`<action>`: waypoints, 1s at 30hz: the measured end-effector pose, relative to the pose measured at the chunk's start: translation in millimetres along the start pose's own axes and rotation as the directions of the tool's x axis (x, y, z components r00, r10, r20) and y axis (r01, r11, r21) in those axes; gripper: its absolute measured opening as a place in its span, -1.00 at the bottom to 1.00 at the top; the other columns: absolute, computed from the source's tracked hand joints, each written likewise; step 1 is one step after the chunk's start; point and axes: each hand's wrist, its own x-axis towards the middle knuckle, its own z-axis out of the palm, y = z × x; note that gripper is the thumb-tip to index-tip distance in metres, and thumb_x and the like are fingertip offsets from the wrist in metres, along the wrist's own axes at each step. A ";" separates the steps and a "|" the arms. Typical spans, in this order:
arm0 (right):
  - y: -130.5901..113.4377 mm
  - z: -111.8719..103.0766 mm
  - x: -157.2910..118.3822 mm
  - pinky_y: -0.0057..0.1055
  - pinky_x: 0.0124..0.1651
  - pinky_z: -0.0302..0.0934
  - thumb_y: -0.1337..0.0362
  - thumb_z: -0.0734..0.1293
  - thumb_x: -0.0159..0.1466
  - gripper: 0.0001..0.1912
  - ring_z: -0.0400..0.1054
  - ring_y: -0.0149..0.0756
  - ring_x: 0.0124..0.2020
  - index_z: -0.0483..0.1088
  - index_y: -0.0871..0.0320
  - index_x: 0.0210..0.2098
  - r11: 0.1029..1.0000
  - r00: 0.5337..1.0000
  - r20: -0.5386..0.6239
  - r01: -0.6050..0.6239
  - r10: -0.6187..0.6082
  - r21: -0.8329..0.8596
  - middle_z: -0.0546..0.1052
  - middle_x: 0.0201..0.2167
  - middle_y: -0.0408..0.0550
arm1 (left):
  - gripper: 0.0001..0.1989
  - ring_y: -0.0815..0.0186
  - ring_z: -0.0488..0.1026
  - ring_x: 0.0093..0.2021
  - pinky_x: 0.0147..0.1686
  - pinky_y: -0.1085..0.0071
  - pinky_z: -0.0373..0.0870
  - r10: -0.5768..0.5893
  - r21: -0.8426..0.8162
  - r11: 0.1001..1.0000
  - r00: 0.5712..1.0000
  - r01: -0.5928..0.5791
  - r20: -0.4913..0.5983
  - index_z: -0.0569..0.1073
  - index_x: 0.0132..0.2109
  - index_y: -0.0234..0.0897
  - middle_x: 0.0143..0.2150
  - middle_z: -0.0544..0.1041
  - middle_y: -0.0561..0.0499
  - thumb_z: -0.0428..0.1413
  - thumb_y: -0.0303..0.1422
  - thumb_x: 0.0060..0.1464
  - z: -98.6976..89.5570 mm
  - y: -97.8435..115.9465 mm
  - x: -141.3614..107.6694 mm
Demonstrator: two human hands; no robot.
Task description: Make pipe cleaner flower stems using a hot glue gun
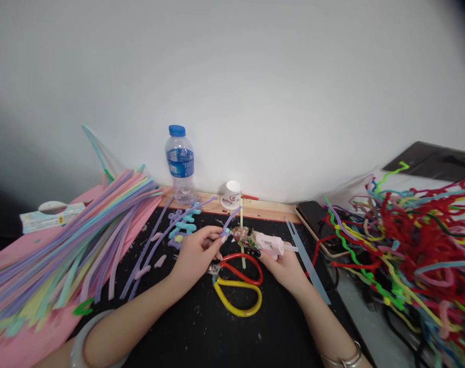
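Note:
My left hand (197, 251) pinches a purple pipe cleaner (231, 219) with a small light-blue part at its lower end. In my right hand (288, 270) is a pale pink hot glue gun (269, 243), a glue stick (291, 248) poking from its back. The gun's front half looks patterned or stained, and its tip points left, close to my left fingertips; whether they touch I cannot tell. Under my hands lie scissors with one red and one yellow handle (238, 313). Behind my left hand are curled blue and purple pipe cleaner shapes (184, 224).
A large bundle of pastel pipe cleaners (102, 240) covers the left side. Tangled bright ones (420, 240) fill the right, beside a phone (312, 217) and a translucent ruler (309, 263). A water bottle (181, 163) and paper cup (231, 196) stand near the wall.

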 end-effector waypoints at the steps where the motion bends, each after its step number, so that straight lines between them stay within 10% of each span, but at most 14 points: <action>1: -0.5 -0.3 0.1 -0.30 -0.27 0.36 0.31 0.25 0.17 -0.80 0.47 -0.15 -0.35 0.51 0.22 -0.33 1.000 1.000 0.000 -0.009 0.009 0.002 0.59 -0.37 0.01 | -0.81 0.39 0.47 -0.57 -0.53 0.47 0.40 -0.001 -0.001 1.000 1.000 0.001 -0.002 0.41 -0.19 -0.31 -0.39 0.47 0.05 0.10 -0.30 0.05 0.1 0.1 0.0; 15: 10.2 -1.8 0.4 -0.42 -0.35 0.24 0.27 0.27 0.18 -0.87 0.40 -0.25 -0.44 0.43 0.18 -0.35 0.955 0.980 -0.174 -0.144 0.100 -0.261 0.52 -0.46 -0.06 | -0.79 0.41 0.45 -0.60 -0.54 0.50 0.39 -0.029 -0.049 0.998 0.999 0.028 -0.024 0.42 -0.21 -0.32 -0.43 0.49 0.06 0.14 -0.30 0.01 -0.8 7.6 -1.2; 24: 24.1 1.3 1.8 -0.02 -0.07 0.17 0.27 0.31 0.12 -0.59 0.28 0.06 -0.08 0.34 0.19 -0.02 0.840 0.951 -0.279 -0.259 0.135 -0.476 0.41 -0.11 0.17 | -0.82 0.38 0.47 -0.58 -0.57 0.50 0.37 0.068 0.055 0.996 0.994 -0.073 0.084 0.43 -0.19 -0.32 -0.43 0.50 0.03 0.09 -0.34 0.05 2.0 3.1 -5.5; 30: -2.7 7.2 -4.4 -0.13 0.08 0.13 0.28 0.22 0.25 -0.58 0.21 -0.08 0.06 0.17 0.12 0.10 0.984 0.979 -0.184 0.057 -0.089 -0.170 0.32 0.05 0.11 | -0.82 0.40 0.47 -0.57 -0.53 0.50 0.40 0.183 0.167 0.961 0.958 -0.222 0.223 0.47 -0.18 -0.32 -0.33 0.53 -0.04 0.03 -0.37 0.12 2.5 3.2 -9.0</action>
